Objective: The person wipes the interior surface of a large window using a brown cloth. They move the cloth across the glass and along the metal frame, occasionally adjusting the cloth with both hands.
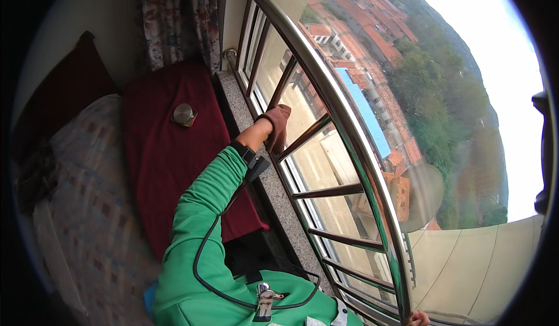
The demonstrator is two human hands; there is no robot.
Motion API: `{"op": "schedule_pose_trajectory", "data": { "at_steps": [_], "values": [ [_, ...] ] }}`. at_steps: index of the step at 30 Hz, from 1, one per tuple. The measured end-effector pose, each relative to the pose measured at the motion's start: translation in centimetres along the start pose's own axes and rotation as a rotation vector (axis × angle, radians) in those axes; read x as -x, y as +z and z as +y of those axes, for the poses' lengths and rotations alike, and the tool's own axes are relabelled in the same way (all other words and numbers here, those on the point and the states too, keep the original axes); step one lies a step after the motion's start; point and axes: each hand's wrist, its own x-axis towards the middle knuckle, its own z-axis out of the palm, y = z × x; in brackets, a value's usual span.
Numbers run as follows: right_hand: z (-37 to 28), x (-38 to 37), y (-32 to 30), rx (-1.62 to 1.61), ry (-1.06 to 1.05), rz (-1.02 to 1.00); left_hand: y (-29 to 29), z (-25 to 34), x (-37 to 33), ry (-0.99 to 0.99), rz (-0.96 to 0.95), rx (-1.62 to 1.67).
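My left hand (264, 129) is closed on a brown cloth (280, 127), which covers most of its fingers. The cloth is pressed against the lower bar and an upright of a shiny metal window railing (329, 87). A green sleeve and a dark wrist strap (244, 152) with a black cable run along that arm. At the lower right edge, part of my right hand (417, 319) shows, its fingers bent round the top rail of the same railing.
A speckled stone sill (271, 195) runs below the railing. Left of it, a dark red cloth (166, 151) covers a surface bearing a small round metal-topped object (183, 115). A checked bed cover (93, 192) lies farther left, and flowered curtains (174, 23) hang behind. Rooftops and trees show outside.
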Motion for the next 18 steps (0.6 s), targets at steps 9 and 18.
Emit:
{"op": "schedule_pose_trajectory", "data": {
  "at_steps": [9, 18],
  "values": [
    [3.0, -0.5, 0.7, 0.046, -0.088, 0.078, -2.5, -3.4, -12.0, -0.688, 0.322, -0.825],
    [-1.0, -1.1, 1.4, 0.067, 0.033, 0.031, -1.9, 2.5, -3.4, -0.873, 0.01, -1.314]
  ]
}}
